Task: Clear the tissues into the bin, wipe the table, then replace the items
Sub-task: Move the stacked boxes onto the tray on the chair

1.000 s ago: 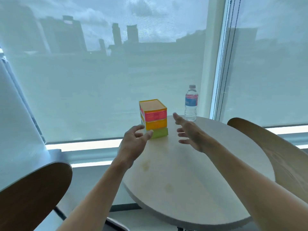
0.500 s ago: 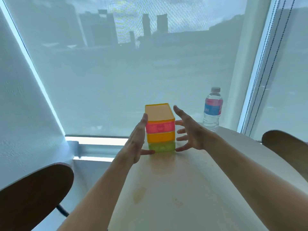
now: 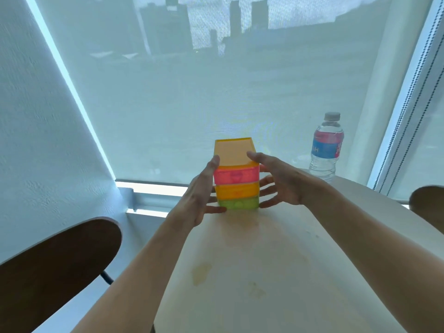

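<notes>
A small stack of drawers [image 3: 236, 187], with an orange top and pink, orange and green fronts, stands at the far edge of the round white table [image 3: 276, 284]. My left hand [image 3: 199, 195] lies flat against its left side, fingers straight, thumb at the green base. My right hand [image 3: 281, 181] touches its right side with spread straight fingers, the index finger at the top edge. Yellowish stains [image 3: 200, 272] mark the tabletop in front of the stack. No tissues or bin are in view.
A clear water bottle [image 3: 325, 150] with a blue and pink label stands at the table's far right by the window frame. A brown chair back [image 3: 55, 267] is at the lower left, another [image 3: 427, 200] at the right edge. Window blinds rise behind the table.
Both hands have closed in from apart to touch the two sides of the drawer stack. The camera has moved forward and closer to the table.
</notes>
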A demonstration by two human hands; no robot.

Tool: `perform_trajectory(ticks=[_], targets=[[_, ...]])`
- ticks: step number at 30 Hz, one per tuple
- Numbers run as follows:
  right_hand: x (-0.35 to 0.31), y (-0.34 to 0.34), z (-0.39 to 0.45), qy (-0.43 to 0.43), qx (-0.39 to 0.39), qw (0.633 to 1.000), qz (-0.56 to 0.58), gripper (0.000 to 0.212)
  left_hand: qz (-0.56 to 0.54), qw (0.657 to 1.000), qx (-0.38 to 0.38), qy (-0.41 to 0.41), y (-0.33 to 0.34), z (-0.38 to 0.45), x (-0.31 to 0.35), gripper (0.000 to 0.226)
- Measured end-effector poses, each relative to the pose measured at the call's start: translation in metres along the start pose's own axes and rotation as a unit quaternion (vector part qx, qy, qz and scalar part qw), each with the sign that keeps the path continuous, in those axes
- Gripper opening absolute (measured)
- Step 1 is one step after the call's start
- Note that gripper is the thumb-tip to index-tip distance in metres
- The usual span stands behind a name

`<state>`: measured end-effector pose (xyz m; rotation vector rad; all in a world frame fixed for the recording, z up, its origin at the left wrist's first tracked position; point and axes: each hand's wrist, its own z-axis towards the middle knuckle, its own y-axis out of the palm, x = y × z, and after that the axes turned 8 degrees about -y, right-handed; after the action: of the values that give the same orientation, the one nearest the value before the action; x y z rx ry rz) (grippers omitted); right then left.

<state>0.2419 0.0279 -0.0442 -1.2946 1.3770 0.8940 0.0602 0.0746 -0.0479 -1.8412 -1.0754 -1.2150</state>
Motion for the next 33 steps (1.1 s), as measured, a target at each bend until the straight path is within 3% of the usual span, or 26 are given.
perform_trajectory(ticks=[5,15,25,33], targets=[[-0.006,0.021,-0.008,-0.015,-0.009,1.0,-0.02,0.066,-0.004,1.0,0.011,0.008,-0.016,-0.015,-0.006,0.054],[-0.031,0.104,-0.033,-0.046,-0.067,0.996,-0.047,0.062,-0.021,0.998,0.05,0.021,-0.093,-0.073,-0.016,0.048],[-0.05,0.25,-0.058,-0.057,-0.141,0.986,-0.073,0.054,-0.049,0.99,0.126,0.037,-0.212,-0.149,-0.058,0.047],[-0.027,0.361,-0.076,-0.059,-0.198,0.975,-0.078,0.048,-0.078,0.978,0.189,0.026,-0.287,-0.21,-0.115,0.039]])
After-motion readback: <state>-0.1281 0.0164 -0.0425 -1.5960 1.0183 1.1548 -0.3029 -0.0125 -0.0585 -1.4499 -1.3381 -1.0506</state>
